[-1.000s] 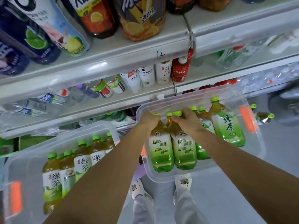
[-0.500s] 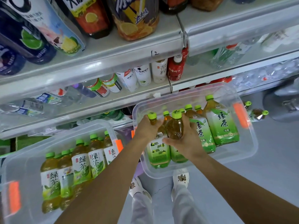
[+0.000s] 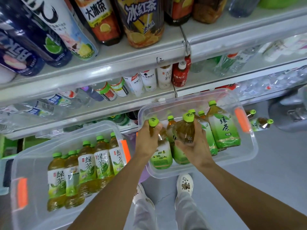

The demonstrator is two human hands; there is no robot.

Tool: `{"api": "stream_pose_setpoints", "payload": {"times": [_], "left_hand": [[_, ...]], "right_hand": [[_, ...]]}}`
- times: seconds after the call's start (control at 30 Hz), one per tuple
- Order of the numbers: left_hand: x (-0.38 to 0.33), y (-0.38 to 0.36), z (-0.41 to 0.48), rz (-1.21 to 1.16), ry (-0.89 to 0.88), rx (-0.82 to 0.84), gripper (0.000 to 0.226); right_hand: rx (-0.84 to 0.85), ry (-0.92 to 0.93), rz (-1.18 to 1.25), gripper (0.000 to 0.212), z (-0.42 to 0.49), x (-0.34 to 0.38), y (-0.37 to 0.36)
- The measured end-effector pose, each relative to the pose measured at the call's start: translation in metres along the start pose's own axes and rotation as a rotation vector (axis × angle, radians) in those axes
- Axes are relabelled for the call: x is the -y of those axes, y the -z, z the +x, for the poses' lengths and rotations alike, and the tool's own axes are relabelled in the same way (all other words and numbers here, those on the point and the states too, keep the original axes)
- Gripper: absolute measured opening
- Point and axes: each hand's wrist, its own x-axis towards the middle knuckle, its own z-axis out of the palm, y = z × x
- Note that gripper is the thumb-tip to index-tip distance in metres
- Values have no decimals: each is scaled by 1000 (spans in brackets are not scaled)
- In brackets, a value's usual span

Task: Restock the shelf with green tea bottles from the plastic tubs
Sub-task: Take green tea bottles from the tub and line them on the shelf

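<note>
Green-capped plastic tea bottles, one in the left hand and one in the right hand, both closed on necks, above the clear plastic tub at 3 o'clock. Step: lifting out. Next, probably a carry toward the grey metal shelf at 12 o'clock.

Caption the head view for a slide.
Both hands, left and right, lift green tea bottles from the right tub.

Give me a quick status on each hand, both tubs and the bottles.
left hand: gripping one green tea bottle by its neck
right hand: gripping another bottle by its shoulder
right tub: lidless, partly emptied
left tub: lidless, bottles packed upright
loose bottles: lying on the floor beyond the right tub
</note>
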Motion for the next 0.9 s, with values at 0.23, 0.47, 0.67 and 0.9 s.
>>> {"api": "stream_pose_setpoints", "payload": {"times": [0.23,0.47,0.67,0.9], "left_hand": [[-25,41,-19,-295,-23,3,37],[-103,76,-38,-471,-71,-37,18],[-173,123,-53,-631,-167,-59,18],[-254,196,-85,-650,-405,-39,19]], "right_hand": [[-9,162,300,81,-12,38,63],[-12,188,364,65,-17,87,140],[32,310,609,57,-38,145,183],[39,401,737,25,-82,230,207]]}}
